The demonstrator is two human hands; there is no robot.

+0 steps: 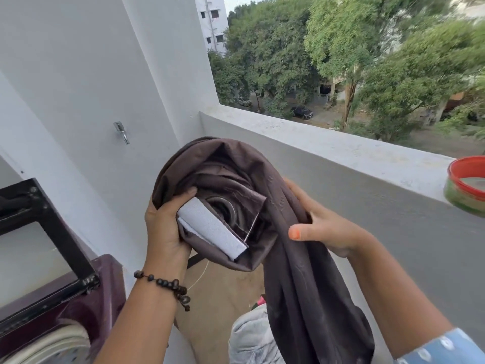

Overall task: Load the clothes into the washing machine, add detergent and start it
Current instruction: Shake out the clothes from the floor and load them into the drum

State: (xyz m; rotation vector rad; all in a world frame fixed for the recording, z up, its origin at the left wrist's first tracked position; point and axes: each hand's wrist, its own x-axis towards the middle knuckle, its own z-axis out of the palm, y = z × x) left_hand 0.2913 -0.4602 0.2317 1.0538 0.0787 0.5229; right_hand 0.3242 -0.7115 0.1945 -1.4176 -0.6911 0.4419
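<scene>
I see a bunched dark brown cloth (275,206) held up in front of the balcony parapet (328,151), above the floor and clear of the washing machine (73,298), whose maroon top and raised dark lid frame (52,232) sit at the lower left. My left hand (168,227) grips the bundle where a white band (212,229) and a metal ring (225,208) show (it looks like a curtain heading), fingers curled round the folds. My right hand (322,222) holds the other side, fingers tucked into the cloth, thumb sticking out. The rest of the cloth hangs down to the bottom edge. A pale garment (249,337) lies below it. A red-rimmed green tub (467,187) rests on the parapet's right end.
</scene>
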